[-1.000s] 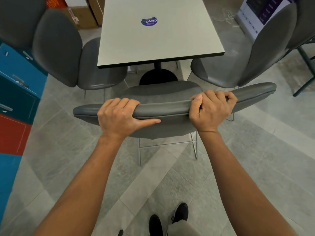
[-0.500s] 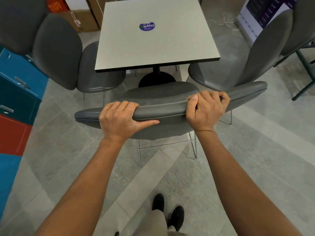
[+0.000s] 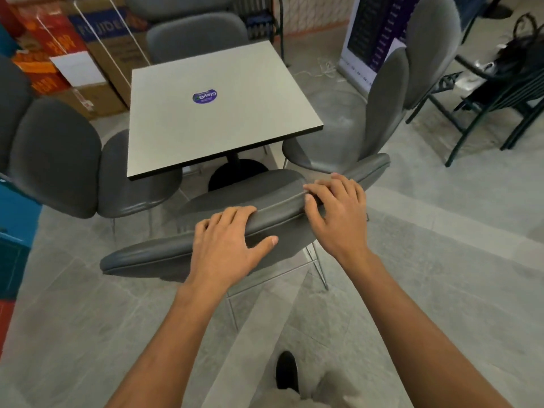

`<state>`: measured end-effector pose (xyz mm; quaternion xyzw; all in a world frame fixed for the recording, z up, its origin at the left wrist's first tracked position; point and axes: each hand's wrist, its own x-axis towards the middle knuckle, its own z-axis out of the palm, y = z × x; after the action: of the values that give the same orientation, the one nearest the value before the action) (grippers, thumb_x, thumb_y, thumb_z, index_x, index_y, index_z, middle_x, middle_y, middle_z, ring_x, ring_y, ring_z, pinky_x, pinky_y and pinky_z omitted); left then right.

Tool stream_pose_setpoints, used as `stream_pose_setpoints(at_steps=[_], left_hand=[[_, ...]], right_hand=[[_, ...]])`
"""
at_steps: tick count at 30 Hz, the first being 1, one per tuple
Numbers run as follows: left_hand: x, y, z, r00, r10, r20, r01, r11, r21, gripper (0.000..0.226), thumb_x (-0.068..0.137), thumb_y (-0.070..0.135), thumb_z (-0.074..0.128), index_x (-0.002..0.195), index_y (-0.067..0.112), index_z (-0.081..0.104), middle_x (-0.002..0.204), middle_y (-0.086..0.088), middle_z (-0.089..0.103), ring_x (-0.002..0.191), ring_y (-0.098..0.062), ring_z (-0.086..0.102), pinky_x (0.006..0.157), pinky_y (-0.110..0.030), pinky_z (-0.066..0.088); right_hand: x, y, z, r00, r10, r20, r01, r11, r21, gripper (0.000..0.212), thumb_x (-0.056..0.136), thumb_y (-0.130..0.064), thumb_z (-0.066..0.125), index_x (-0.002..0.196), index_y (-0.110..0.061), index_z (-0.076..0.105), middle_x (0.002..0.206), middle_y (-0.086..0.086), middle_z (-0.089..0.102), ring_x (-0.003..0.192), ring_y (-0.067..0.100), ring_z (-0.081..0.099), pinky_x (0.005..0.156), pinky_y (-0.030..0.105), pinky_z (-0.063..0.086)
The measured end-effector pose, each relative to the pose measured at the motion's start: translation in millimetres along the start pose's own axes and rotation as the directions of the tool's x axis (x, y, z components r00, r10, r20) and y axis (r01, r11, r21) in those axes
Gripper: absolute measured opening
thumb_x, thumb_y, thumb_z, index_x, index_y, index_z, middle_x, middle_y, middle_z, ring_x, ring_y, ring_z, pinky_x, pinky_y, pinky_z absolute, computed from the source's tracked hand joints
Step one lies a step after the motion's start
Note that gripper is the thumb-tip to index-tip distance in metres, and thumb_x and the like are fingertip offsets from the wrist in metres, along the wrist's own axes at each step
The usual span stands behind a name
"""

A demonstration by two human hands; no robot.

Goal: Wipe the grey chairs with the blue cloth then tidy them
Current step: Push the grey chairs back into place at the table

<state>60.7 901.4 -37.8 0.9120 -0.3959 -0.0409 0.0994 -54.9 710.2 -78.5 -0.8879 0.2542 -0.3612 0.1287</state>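
I stand behind a grey chair whose padded backrest (image 3: pixel 147 254) runs slanted across the middle, its seat (image 3: pixel 250 187) pointing toward the table (image 3: pixel 220 119). My left hand (image 3: pixel 226 245) holds the backrest's top edge, fingers curled over the far side and thumb stretched along the near face. My right hand (image 3: pixel 338 213) rests further right on the top edge with its fingers loosely spread and nearly straight. Three more grey chairs stand around the table: one at the left (image 3: pixel 59 154), one at the right (image 3: pixel 382 113), one at the far side (image 3: pixel 194 33). No blue cloth is in view.
Cardboard boxes (image 3: pixel 97 54) are stacked at the back left. A blue and red cabinet (image 3: pixel 14 225) lines the left edge. Black metal chairs (image 3: pixel 485 92) with a dark bag stand at the right, behind a printed banner (image 3: pixel 374 33). Grey tiled floor lies around my feet.
The chair has turned so its right end points further away, and its seat now reaches the table's edge. My right hand's grip has loosened into spread fingers. The view has lifted toward the room.
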Motion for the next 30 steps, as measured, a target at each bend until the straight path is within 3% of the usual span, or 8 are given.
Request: stream_pose_setpoints(at_steps=[6, 14, 21, 30], left_hand=[[24, 81, 12, 0.977, 0.204, -0.057, -0.208, 0.974, -0.093, 0.075, 0.096, 0.066, 0.050, 0.158, 0.029, 0.029, 0.165, 0.006, 0.028, 0.153, -0.018, 0.024, 0.122, -0.044, 0.024], [62, 185, 41, 0.931, 0.365, -0.030, -0.365, 0.921, -0.134, 0.089, 0.099, 0.062, 0.049, 0.165, 0.027, 0.001, 0.172, 0.005, -0.005, 0.158, -0.018, -0.012, 0.124, -0.039, -0.006], [101, 301, 61, 0.914, 0.405, -0.009, -0.401, 0.901, -0.164, 0.084, 0.100, 0.060, 0.048, 0.165, 0.026, 0.005, 0.173, 0.006, -0.003, 0.158, -0.017, -0.015, 0.128, -0.042, -0.005], [145, 405, 85, 0.935, 0.355, -0.009, -0.347, 0.907, -0.240, 0.083, 0.098, 0.059, 0.050, 0.164, 0.026, 0.013, 0.173, 0.007, -0.001, 0.158, -0.013, -0.012, 0.130, -0.045, 0.006]], right_hand=[[-20, 48, -48, 0.974, 0.195, 0.119, -0.194, 0.981, -0.018, 0.041, 0.101, -0.037, 0.052, 0.140, -0.025, 0.054, 0.145, 0.001, 0.049, 0.139, 0.024, 0.042, 0.113, 0.048, 0.036], [-40, 136, -108, 0.920, 0.371, 0.124, -0.362, 0.928, -0.087, 0.062, 0.100, -0.055, 0.040, 0.156, -0.029, 0.030, 0.163, 0.002, 0.026, 0.153, 0.025, 0.019, 0.120, 0.056, 0.026], [-23, 234, -155, 0.912, 0.395, 0.113, -0.390, 0.919, -0.065, 0.064, 0.100, -0.054, 0.042, 0.157, -0.028, 0.028, 0.164, 0.001, 0.024, 0.154, 0.026, 0.018, 0.119, 0.057, 0.028], [4, 343, -198, 0.906, 0.404, 0.128, -0.403, 0.915, -0.035, 0.065, 0.101, -0.053, 0.044, 0.157, -0.027, 0.028, 0.164, 0.002, 0.026, 0.154, 0.026, 0.018, 0.119, 0.056, 0.028]])
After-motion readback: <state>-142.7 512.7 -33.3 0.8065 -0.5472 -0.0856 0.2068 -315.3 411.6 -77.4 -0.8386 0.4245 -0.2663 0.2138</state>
